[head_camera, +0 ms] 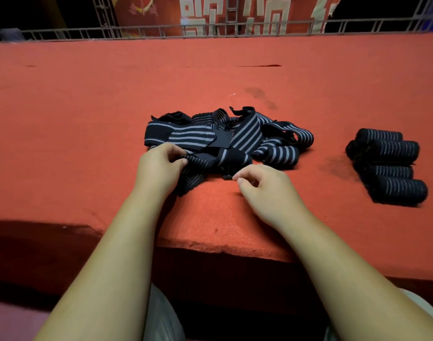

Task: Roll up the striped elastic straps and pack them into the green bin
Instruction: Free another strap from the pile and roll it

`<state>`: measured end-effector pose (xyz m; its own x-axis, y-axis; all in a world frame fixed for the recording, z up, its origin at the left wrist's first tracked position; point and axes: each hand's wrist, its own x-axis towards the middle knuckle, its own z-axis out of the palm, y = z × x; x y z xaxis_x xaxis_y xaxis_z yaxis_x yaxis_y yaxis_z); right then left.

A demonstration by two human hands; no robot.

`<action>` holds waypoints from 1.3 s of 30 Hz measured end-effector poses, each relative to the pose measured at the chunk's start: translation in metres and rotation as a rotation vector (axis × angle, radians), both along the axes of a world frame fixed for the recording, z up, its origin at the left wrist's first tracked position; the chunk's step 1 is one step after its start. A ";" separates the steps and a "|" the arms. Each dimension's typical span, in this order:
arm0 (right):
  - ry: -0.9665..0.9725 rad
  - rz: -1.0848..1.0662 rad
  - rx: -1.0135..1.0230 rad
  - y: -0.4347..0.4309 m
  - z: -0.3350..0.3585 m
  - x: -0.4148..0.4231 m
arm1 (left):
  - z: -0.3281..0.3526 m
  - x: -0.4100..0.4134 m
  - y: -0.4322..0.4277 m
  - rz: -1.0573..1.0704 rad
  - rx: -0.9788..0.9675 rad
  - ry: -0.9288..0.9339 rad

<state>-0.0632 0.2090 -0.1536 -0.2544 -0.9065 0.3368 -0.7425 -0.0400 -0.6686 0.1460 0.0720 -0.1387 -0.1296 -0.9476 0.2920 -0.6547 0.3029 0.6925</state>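
Light: warm, rather dim, from overhead; the red table [87,94] glows evenly while everything past its far edge drops to near black.
Shadows: soft and short beneath the pile of straps [225,139] and the rolled straps [390,166]; a heavy dark band sits under the table's near edge.
Focus: stripes on the pile read sharp; the left hand [158,166] and right hand [262,183] look a touch soft, the banner [149,18] smeared.
Distortion: wide-angle bend, the railing [62,34] bows along the far edge, forearms [117,254] balloon toward the bottom corners.

Loose straps [245,134]: black with grey stripes. Rolled straps [389,166]: black, thin grey stripes. Table [112,94]: red felt.
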 end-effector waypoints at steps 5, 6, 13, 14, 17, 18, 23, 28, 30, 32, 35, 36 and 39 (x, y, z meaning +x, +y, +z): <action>0.024 0.010 0.040 -0.008 -0.004 0.013 | 0.005 -0.005 -0.003 -0.061 0.000 0.225; 0.019 0.001 0.048 -0.010 -0.005 0.015 | 0.007 -0.007 -0.002 -0.075 -0.008 0.260; -0.235 -0.073 0.020 -0.018 0.011 0.018 | 0.019 -0.020 0.018 -0.300 0.138 0.532; -0.279 -0.081 0.014 -0.019 0.012 0.016 | 0.020 -0.020 0.019 -0.329 0.176 0.577; -0.451 -0.065 -0.014 -0.019 0.016 0.009 | 0.024 -0.023 0.024 -0.385 0.261 0.628; -0.479 -0.061 -0.021 -0.019 0.017 0.005 | 0.023 -0.025 0.026 -0.392 0.290 0.646; -0.481 -0.014 -0.023 -0.010 0.025 -0.010 | 0.015 -0.030 0.021 -0.317 0.269 0.628; -0.617 0.047 -0.039 0.001 0.030 -0.022 | 0.004 -0.033 0.011 -0.182 0.179 0.391; -0.633 0.057 -0.027 0.006 0.030 -0.024 | 0.003 -0.038 0.011 -0.187 0.179 0.298; -0.630 0.072 0.003 0.010 0.027 -0.025 | 0.004 -0.041 0.014 -0.197 0.143 0.195; -0.630 0.114 0.013 0.015 0.025 -0.029 | 0.005 -0.047 0.013 -0.225 0.025 0.120; -0.626 0.120 0.011 0.016 0.026 -0.030 | 0.004 -0.048 0.012 -0.238 -0.036 0.082; -0.651 0.142 -0.001 0.021 0.027 -0.035 | -0.003 -0.055 0.005 -0.216 -0.144 -0.104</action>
<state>-0.0986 0.2299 -0.1265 -0.2843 -0.9460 0.1556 -0.1746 -0.1085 -0.9786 0.0911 0.0770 -0.1413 -0.3601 -0.8445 0.3963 -0.6294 0.5335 0.5650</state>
